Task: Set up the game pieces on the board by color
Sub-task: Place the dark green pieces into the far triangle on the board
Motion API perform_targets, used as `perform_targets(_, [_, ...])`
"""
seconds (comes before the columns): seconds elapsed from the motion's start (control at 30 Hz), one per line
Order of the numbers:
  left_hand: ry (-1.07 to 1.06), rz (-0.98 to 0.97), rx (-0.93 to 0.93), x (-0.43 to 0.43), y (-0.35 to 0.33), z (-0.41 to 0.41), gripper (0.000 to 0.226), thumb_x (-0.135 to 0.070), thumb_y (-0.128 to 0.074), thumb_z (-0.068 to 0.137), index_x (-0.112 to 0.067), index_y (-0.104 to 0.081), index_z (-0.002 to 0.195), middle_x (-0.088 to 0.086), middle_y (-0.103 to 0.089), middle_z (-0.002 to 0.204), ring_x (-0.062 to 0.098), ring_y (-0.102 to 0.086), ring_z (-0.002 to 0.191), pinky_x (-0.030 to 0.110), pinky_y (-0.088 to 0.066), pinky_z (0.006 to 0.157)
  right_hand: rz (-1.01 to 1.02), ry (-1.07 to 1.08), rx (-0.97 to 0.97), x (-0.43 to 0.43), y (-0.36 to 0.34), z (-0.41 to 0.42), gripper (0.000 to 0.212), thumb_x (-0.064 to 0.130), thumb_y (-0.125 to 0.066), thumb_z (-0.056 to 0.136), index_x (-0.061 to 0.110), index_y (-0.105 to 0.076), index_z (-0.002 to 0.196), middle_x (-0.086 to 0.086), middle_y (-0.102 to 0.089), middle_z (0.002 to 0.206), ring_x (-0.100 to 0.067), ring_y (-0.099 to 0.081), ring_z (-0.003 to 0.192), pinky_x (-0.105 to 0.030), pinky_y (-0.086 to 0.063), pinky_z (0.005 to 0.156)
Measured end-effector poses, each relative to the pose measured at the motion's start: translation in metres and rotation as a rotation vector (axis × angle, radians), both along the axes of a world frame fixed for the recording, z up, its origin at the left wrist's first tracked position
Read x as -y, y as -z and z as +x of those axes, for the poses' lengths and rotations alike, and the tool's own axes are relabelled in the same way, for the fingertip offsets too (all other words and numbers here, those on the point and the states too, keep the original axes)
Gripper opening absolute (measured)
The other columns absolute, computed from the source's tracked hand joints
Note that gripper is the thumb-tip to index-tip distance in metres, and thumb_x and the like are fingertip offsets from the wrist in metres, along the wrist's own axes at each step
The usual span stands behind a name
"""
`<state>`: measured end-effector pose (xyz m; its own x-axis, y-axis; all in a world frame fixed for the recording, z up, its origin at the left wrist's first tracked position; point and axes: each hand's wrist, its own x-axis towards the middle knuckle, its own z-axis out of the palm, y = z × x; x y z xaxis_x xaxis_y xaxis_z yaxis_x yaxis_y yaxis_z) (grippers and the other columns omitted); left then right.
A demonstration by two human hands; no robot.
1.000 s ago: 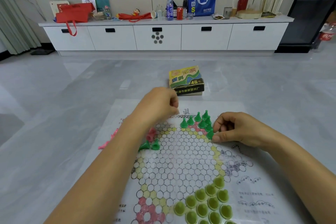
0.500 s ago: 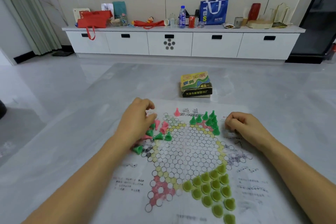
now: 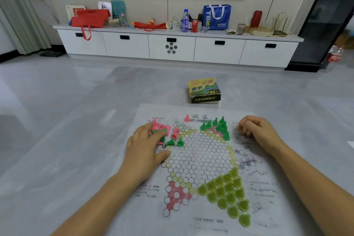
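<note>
l hand [image 3: 142, 150] grips pink/green pieces [image 3: 160, 130] | r hand [image 3: 257, 130] fisted | box [image 3: 204, 91] closed

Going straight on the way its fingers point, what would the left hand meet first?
The left hand would meet the mixed pile of pink and green pieces at once; it seems to touch them.

white cabinet [image 3: 126, 50] | red bag [image 3: 90, 18] | blue bag [image 3: 216, 16] | bottle [image 3: 185, 20] | red can [image 3: 194, 26]
</note>
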<state>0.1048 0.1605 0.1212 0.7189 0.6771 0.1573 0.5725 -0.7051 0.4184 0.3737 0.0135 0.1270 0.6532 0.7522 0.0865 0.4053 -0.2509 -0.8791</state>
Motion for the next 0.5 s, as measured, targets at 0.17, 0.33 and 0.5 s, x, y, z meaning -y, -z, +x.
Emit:
perform_targets(0.17, [0.043, 0.065, 0.129, -0.005, 0.006, 0.013, 0.045, -0.038, -0.058, 0.084, -0.038, -0.046, 0.128, -0.001, -0.019, 0.152, 0.020, -0.010, 0.141, 0.033, -0.006, 0.112, 0.061, 0.013, -0.066, 0.001, 0.000, 0.002, 0.030, 0.003, -0.048, 0.089, 0.013, -0.064, 0.066, 0.006, -0.056, 0.055, 0.000, -0.046, 0.048, -0.009, -0.041, 0.051])
perform_targets(0.33, [0.016, 0.089, 0.152, -0.015, 0.012, 0.024, 0.023, -0.034, -0.070, 0.074, -0.028, -0.069, 0.096, 0.000, -0.046, 0.138, 0.023, -0.032, 0.133, 0.034, -0.015, 0.107, 0.059, 0.016, 0.143, 0.002, -0.012, -0.016, 0.017, 0.011, -0.053, 0.088, 0.022, -0.061, 0.077, 0.005, -0.063, 0.073, -0.005, -0.055, 0.061, -0.009, -0.043, 0.056])
perform_targets(0.5, [-0.001, 0.134, 0.148, -0.018, 0.018, 0.028, 0.017, -0.029, -0.079, 0.064, -0.028, -0.068, 0.078, 0.000, -0.064, 0.114, 0.025, -0.053, 0.114, 0.030, -0.019, 0.094, -0.179, -0.287, 0.264, -0.036, -0.041, -0.070, 0.007, 0.032, -0.059, 0.083, 0.027, -0.062, 0.079, 0.013, -0.064, 0.071, 0.001, -0.057, 0.067, -0.012, -0.043, 0.060])
